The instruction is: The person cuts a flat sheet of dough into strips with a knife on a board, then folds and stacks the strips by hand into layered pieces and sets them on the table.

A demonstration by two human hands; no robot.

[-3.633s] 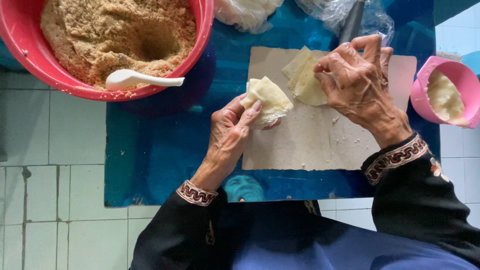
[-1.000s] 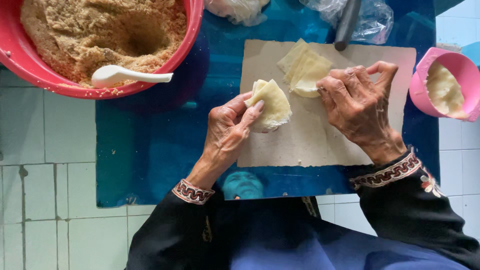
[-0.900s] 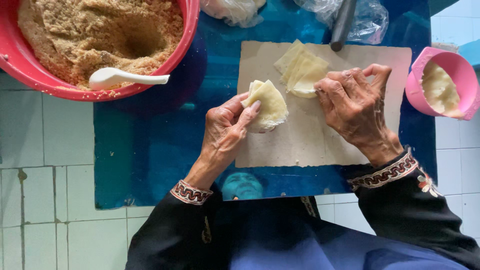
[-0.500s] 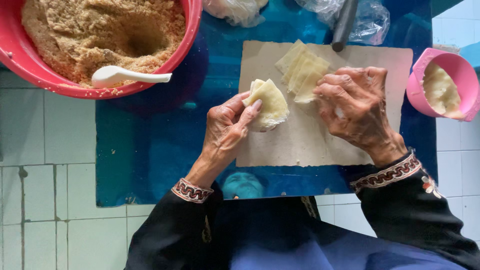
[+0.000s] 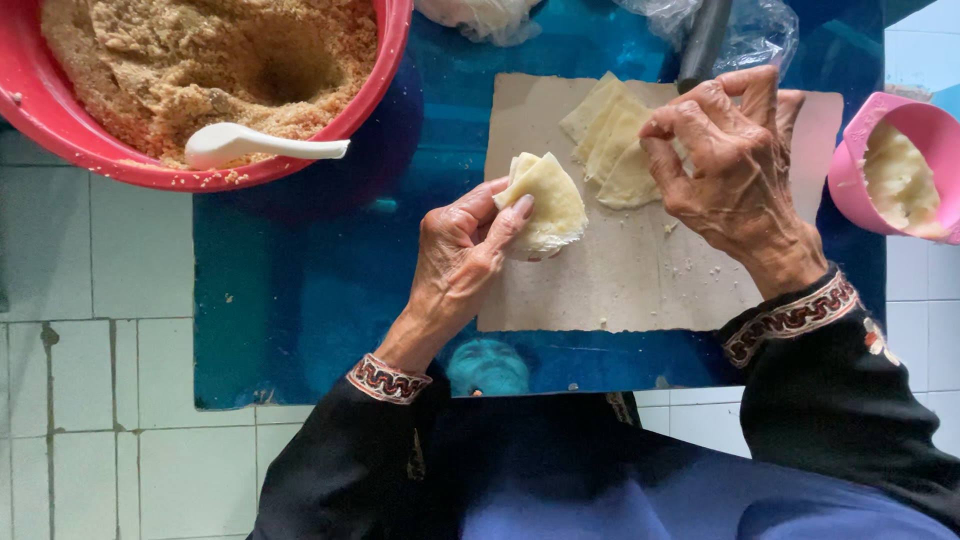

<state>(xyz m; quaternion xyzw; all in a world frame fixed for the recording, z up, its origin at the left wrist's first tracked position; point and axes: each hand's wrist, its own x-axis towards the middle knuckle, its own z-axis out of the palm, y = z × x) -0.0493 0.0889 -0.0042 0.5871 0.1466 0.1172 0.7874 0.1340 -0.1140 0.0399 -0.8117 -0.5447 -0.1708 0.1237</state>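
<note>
Folded wrapper (image 5: pixel 545 200) pinched in left hand (image 5: pixel 462 255) fingers (image 5: pixel 510 215).

Your big bowl (image 5: pixel 60 120) is red with a white spoon (image 5: pixel 250 145), the small bowl (image 5: pixel 860 130) pink. Blue table (image 5: pixel 300 280), tan board (image 5: pixel 620 280), pale yellow wrappers (image 5: pixel 610 140), and black sleeves with red-and-white patterned cuffs (image 5: pixel 385 380).

Left hand (image 5: pixel 455 265) pinched, right hand (image 5: pixel 730 165) curled

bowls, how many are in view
2. The big red plastic bowl of crumbly brown filling sits at top left; the small pink plastic bowl of pale paste is at the right edge. Both are cut off by the frame.
</note>
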